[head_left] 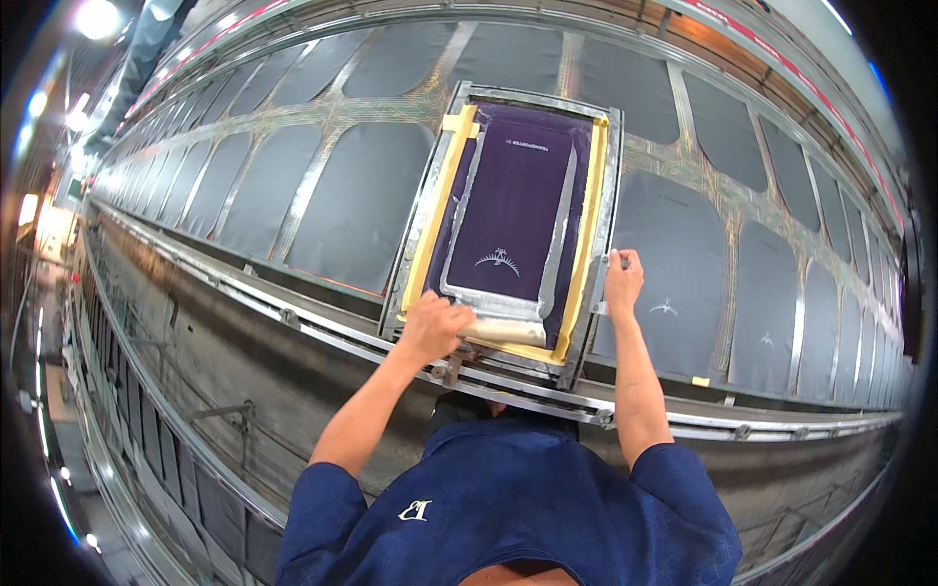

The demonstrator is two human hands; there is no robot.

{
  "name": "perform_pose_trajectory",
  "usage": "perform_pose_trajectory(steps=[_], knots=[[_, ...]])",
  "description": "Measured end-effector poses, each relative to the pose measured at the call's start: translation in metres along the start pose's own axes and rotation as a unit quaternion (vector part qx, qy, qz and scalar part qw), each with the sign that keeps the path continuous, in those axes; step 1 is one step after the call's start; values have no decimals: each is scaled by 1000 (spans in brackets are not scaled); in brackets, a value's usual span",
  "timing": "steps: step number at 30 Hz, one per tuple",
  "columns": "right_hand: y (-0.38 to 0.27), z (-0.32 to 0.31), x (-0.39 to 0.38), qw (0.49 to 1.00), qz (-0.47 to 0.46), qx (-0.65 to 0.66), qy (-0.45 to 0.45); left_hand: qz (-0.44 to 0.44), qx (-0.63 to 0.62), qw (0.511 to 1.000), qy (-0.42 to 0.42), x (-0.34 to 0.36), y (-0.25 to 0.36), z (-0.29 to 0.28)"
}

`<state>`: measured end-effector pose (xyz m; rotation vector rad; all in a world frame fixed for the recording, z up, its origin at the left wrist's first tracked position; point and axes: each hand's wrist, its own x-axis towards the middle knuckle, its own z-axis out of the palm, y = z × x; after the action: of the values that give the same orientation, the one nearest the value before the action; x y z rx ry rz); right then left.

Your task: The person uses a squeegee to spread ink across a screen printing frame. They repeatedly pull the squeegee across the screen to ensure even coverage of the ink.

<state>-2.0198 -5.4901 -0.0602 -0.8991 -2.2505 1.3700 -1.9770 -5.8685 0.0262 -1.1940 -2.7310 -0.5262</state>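
A screen printing frame (pixel 611 156) with a metal rim lies in front of me. Yellow tape (pixel 589 200) lines its sides, and its purple mesh (pixel 508 200) carries a pale winged design near my end. Grey ink is smeared along the mesh's margins. My left hand (pixel 430 330) is closed round one end of a squeegee (pixel 508 332) with a pale, wood-coloured handle, lying across the frame's near end. At the frame's right edge, my right hand (pixel 623 280) has its fingers curled together on the rim; the exact grip is partly hidden.
The frame rests on a long printing table with rows of dark grey fabric panels (pixel 369 195). One panel (pixel 669 264) right of the frame bears a pale winged print. A metal rail (pixel 674 418) runs along the near edge. Another railing stands at lower left.
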Motion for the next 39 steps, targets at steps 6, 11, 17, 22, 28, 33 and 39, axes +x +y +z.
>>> perform_pose_trajectory(steps=[6, 11, 17, 22, 28, 33, 39], knots=[[-10, 7, -9, 999, 34, -38, 13, 37, 15, 999, 1, -29, -4, 17], [-22, 2, -8, 993, 52, -104, -34, 57, 6, 998, 11, 33, -49, 23], [-51, -1, 39, 966, -34, -231, -110, 79, 27, 996, 43, 189, -158, 59], [-131, 58, 139, 948, -265, -121, -126, 70, -7, 997, 11, 321, -233, 80], [-206, 131, 228, 838, -321, -296, -328, -30, -84, 986, -142, 397, -247, 36], [-182, 182, 263, 810, -253, -374, -374, -114, -70, 964, -230, 423, -259, 45], [-167, 162, 202, 814, -267, -389, -340, -76, -78, 979, -172, 365, -235, 50]])
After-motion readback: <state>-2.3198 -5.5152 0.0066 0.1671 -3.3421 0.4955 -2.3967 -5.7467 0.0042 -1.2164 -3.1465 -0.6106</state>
